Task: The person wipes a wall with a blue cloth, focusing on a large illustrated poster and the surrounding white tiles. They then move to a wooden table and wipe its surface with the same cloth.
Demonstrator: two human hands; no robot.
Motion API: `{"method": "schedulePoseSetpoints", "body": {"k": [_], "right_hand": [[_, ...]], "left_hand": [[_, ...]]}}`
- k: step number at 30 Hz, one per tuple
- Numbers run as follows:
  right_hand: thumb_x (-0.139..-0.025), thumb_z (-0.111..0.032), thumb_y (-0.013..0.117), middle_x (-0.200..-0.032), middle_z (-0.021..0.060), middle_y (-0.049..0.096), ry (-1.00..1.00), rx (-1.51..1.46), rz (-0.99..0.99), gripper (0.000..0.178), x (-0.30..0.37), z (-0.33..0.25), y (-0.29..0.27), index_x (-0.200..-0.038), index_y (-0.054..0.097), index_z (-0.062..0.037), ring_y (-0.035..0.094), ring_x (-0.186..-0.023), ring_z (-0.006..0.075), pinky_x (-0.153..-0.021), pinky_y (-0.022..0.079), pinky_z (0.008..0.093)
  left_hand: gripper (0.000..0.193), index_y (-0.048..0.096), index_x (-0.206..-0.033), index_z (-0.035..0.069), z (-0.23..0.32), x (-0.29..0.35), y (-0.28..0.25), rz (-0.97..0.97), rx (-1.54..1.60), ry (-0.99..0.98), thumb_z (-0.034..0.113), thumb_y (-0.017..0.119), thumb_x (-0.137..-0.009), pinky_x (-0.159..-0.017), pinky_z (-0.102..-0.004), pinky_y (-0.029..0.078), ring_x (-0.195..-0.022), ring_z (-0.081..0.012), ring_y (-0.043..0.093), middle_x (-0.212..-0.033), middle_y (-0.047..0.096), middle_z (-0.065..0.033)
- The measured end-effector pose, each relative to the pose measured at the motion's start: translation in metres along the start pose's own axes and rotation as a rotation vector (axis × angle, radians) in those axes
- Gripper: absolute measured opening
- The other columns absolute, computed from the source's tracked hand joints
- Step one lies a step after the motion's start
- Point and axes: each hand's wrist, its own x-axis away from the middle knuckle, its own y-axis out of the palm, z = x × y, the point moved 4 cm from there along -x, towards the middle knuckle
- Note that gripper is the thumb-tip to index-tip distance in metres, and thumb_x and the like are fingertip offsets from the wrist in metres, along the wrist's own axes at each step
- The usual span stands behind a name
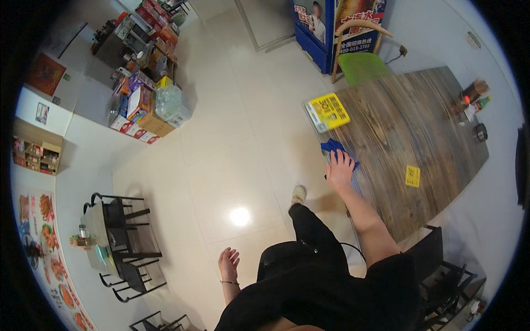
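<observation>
My right hand (340,170) rests over a crumpled blue cloth (332,145) at the left edge of a wood-grain table (386,124). Cloth shows beyond the fingers and beside them. Just past it, at the table's far left corner, lies a yellow-and-white menu or booklet (330,112). A small yellow card (412,176) lies flat on the tabletop to the right of that hand. Down at my left side, over the floor, my left hand (228,263) hangs with loosely bent fingers apart, holding nothing.
Condiment bottles (476,103) and a dark round dish (480,132) stand by the wall. Beyond the table is a green-seated chair (361,67) beside a blue cabinet (314,47). Black chairs (130,276) flank another table at left; stacked boxes (141,107) stand farther off.
</observation>
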Motion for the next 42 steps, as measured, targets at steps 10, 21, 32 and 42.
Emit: {"method": "schedulePoseSetpoints", "body": {"k": [10, 21, 32, 42], "right_hand": [[-0.084, -0.028, 0.051, -0.132, 0.0051, 0.043, -0.21, -0.046, -0.136, 0.045, -0.187, -0.031, 0.051, -0.126, 0.048, -0.014, 0.035, -0.122, 0.0256, -0.097, 0.029, 0.0475], [-0.082, -0.021, 0.051, -0.129, 0.0064, 0.047, 0.306, 0.069, -0.109, 0.042, -0.254, 0.105, 0.032, -0.123, 0.051, -0.0129, 0.041, -0.12, 0.0257, -0.092, 0.039, 0.0414], [-0.088, -0.026, 0.047, -0.136, 0.0075, 0.041, 1.38, 0.446, 0.059, 0.047, -0.03, 0.135, 0.0, -0.134, 0.042, -0.0163, 0.04, -0.121, 0.0305, -0.098, 0.034, 0.0458], [-0.08, -0.025, 0.052, -0.132, 0.0137, 0.041, 1.44, 0.356, 0.198, 0.045, -0.191, -0.003, 0.061, -0.121, 0.052, -0.0043, 0.038, -0.119, 0.0325, -0.096, 0.029, 0.0487]], "left_hand": [[0.032, 0.053, -0.116, 0.007, 0.183, -0.068, 0.097, -0.098, -0.09, 0.187, 0.029, 0.046, -0.094, -0.077, -0.0352, 0.049, -0.093, -0.0222, 0.06, -0.101, 0.061, -0.0084], [0.03, 0.052, -0.114, 0.005, 0.31, -0.152, 0.218, -0.365, -0.309, 0.078, 0.026, 0.047, -0.093, -0.076, -0.0324, 0.048, -0.09, -0.0207, 0.06, -0.098, 0.062, -0.007], [0.034, 0.052, -0.116, 0.005, 0.456, -0.28, 0.435, -0.679, -0.55, 0.212, 0.028, 0.048, -0.092, -0.079, -0.0332, 0.047, -0.093, -0.0197, 0.06, -0.101, 0.06, -0.008], [0.037, 0.05, -0.117, 0.005, 0.535, -0.358, 0.542, -0.762, -0.67, 0.16, 0.031, 0.052, -0.09, -0.081, -0.0371, 0.046, -0.093, -0.023, 0.059, -0.103, 0.058, -0.009]]}}
